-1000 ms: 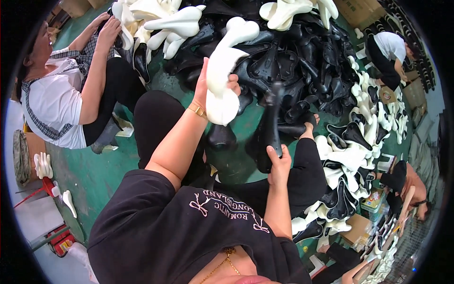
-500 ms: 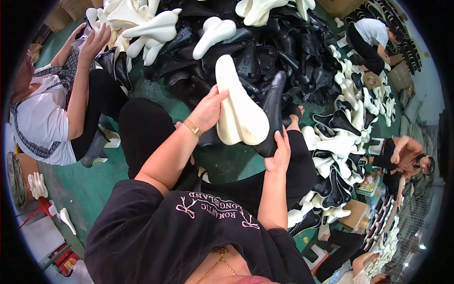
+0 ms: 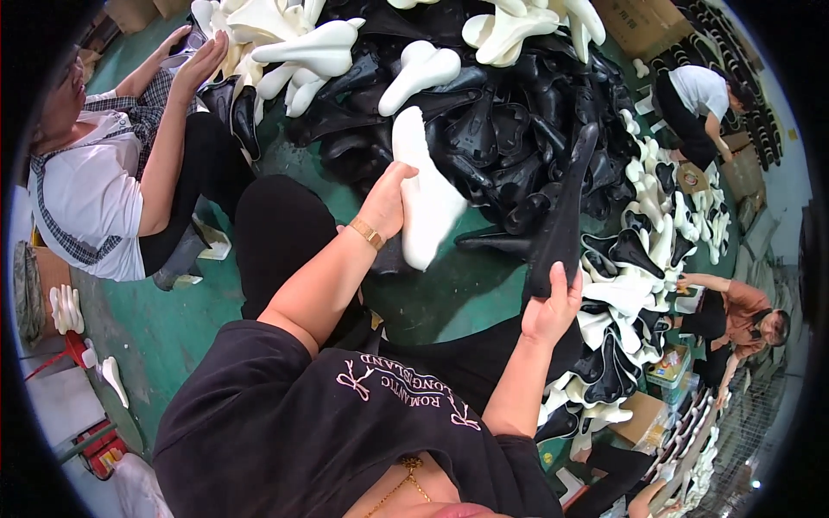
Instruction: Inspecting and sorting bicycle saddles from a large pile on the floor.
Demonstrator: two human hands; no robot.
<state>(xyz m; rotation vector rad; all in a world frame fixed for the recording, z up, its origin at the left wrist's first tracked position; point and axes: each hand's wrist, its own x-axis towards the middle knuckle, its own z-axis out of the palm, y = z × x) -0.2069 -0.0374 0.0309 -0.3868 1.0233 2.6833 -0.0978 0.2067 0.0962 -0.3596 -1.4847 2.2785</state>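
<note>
My left hand [image 3: 386, 203] is closed on a cream-white foam bicycle saddle pad [image 3: 425, 203], gripping its left edge; the pad stands upright, tilted to show a rough, slightly blurred right edge. To its right, my right hand [image 3: 553, 309] grips a black saddle shell [image 3: 560, 220] near its broad lower end, with the narrow nose pointing up. The two pieces are apart, with a gap between them. Just beyond both hands lies a heap of black saddle shells [image 3: 488, 129]. A white foam saddle pad [image 3: 419, 76] rests on top of that heap.
More white pads [image 3: 315, 47] lie at the back left. A long row of mixed white and black saddle parts [image 3: 622, 293] runs down the right side. One co-worker [image 3: 112, 181] sits close at my left; others [image 3: 751, 319] work at the right. Cardboard boxes [image 3: 643, 24] stand behind.
My right hand has carried the black shell to the right, away from the white pad. In my left hand the pad has turned from face-on to nearly edge-on.
</note>
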